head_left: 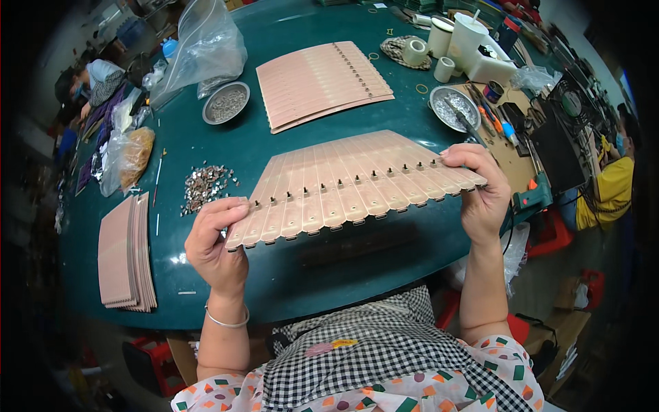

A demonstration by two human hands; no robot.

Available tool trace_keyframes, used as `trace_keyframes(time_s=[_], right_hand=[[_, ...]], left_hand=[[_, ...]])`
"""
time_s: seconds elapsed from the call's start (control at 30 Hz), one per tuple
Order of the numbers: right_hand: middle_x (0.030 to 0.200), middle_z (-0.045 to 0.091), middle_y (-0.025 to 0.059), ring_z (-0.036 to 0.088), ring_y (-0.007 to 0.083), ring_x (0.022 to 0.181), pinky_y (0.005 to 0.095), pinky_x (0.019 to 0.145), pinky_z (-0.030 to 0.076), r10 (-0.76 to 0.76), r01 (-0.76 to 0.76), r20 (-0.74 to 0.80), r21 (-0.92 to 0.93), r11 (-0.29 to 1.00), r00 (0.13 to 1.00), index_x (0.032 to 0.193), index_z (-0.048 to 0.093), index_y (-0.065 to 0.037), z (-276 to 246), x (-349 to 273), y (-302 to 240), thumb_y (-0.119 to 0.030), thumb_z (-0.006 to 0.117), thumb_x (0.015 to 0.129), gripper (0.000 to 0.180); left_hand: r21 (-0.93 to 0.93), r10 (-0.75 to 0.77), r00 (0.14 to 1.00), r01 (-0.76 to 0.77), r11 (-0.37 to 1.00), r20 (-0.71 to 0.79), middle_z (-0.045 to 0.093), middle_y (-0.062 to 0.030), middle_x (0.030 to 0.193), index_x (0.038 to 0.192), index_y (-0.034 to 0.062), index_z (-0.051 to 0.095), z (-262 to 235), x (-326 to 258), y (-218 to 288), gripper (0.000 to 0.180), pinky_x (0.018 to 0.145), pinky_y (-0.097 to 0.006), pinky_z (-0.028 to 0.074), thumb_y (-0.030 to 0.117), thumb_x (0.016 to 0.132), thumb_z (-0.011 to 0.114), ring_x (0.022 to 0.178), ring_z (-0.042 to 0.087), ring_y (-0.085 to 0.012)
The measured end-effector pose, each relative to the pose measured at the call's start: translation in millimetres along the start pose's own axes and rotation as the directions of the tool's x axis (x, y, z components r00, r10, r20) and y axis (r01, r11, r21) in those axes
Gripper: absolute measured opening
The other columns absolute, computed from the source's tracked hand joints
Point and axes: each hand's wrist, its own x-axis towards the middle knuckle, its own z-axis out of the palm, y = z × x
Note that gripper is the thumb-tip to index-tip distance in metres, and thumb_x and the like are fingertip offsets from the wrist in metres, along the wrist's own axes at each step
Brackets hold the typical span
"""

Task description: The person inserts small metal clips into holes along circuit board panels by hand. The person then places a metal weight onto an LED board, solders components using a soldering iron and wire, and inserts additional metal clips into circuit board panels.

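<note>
Between my two hands I hold up a pinkish-tan sheet of joined strips point(329, 185), tilted above the green table. Small dark parts stand in a row across it, and metal tabs line its near scalloped edge. My left hand point(218, 237) pinches the near left corner, thumb on top. At the right corner my right hand point(480, 189) grips it the same way. Beyond it lies a stack of similar sheets point(309, 86) with a row of dark parts on its right side. A pile of small metal pieces point(208, 187) lies just past my left hand.
Another stack of sheets point(118, 254) lies at the left. Metal bowls of small parts stand at the back left point(226, 103) and right point(445, 110). A soldering iron point(467, 123) leans on the right bowl. Tape rolls, a white cup point(468, 38) and tools crowd the right side.
</note>
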Motion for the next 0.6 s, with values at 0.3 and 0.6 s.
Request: trace_keyframes(time_s=[0.3,0.6], right_hand=[[0.097,0.066,0.0115,0.063,0.0201,0.087,0.0279,0.079,0.048,0.029,-0.029,-0.012,0.007,1.000,1.000,0.096,0.065,0.003,5,2,-2,0.000,0.066,0.083,0.014],[0.119,0.056,0.0123,0.057,0.0171,0.099,0.0305,0.090,0.045,-0.001,0.006,-0.036,0.124,0.992,0.999,0.123,0.055,0.004,15,1,-4,-0.015,0.060,0.096,0.033]], left_hand=[[-0.011,-0.033,0.999,0.033,0.999,-0.003,0.068,-0.0146,0.097,0.094,-0.0019,0.070,-5,5,0,0.015,0.081,-0.030,0.053,0.009,0.086,0.074,0.089,0.066,-0.0210],[-0.060,0.038,0.999,-0.036,0.998,0.023,0.069,-0.0141,0.108,0.107,0.0016,0.070,-7,15,-5,0.028,0.071,-0.028,0.049,-0.001,0.079,0.073,0.087,0.064,-0.0196]])
